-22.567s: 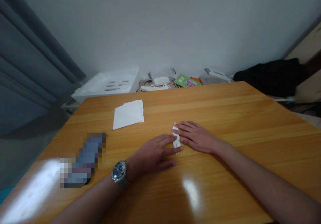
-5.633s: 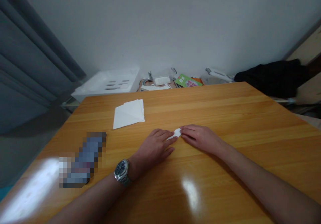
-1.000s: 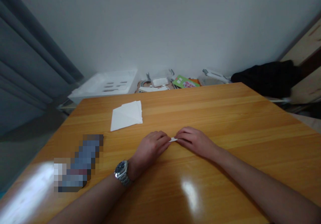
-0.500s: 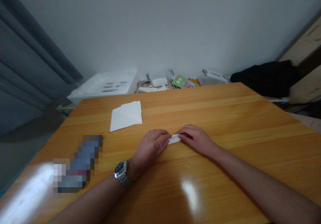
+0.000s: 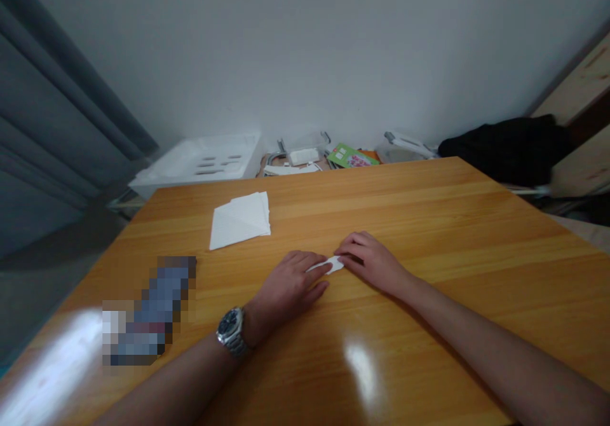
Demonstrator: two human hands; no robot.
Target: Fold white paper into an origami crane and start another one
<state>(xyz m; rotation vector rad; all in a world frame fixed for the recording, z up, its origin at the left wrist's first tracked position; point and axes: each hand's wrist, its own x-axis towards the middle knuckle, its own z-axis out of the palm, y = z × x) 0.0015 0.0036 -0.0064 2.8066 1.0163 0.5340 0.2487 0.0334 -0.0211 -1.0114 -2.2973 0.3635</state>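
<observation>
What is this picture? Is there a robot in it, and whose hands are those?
There's no robot here! Those are a person's own two bare hands, and the camera is worn on that person's head, looking forward and down. So you see almost what they see.

The left hand is the one with a watch on its wrist. Its fingers lie on a small white piece, perhaps paper. The right hand has its fingertips at the other end; I can't tell whether it's pinching.

On the wooden table there are also some white sheets and something hidden by blurry squares. Behind the table is a green booklet.
</observation>
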